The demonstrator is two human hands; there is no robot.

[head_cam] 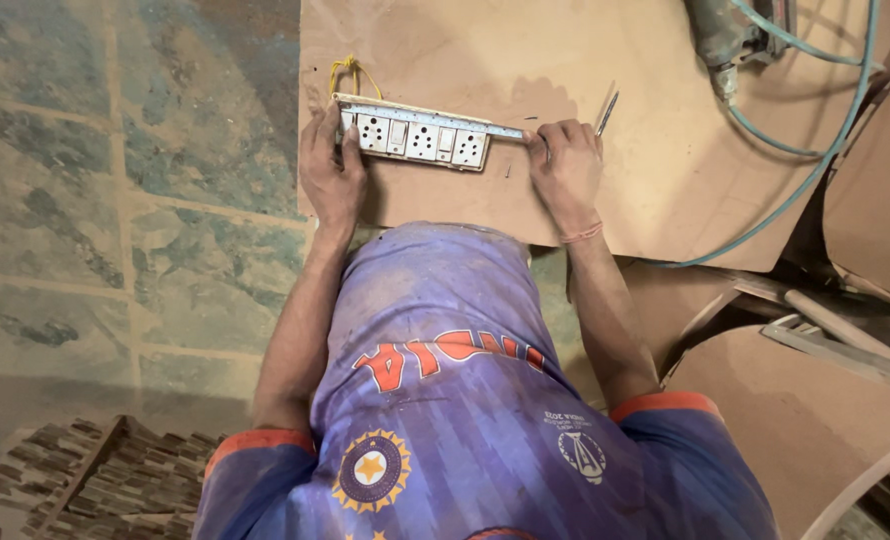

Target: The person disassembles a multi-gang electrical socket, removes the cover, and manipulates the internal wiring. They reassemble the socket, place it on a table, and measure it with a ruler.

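Head view: the left hand (332, 172) presses the white switch plate (417, 138) flat on the plywood sheet (625, 150); the right hand (565, 160) pinches a pencil (607, 112) against the plate's end, seemingly to trace it.

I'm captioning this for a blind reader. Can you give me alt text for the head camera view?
Seen from above, a person in a purple shirt presses a white switchboard flat on a plywood sheet, left hand at its left end. The right hand holds a pencil at the end of a steel ruler laid along the board's top edge. A power tool with a blue cable lies at upper right.
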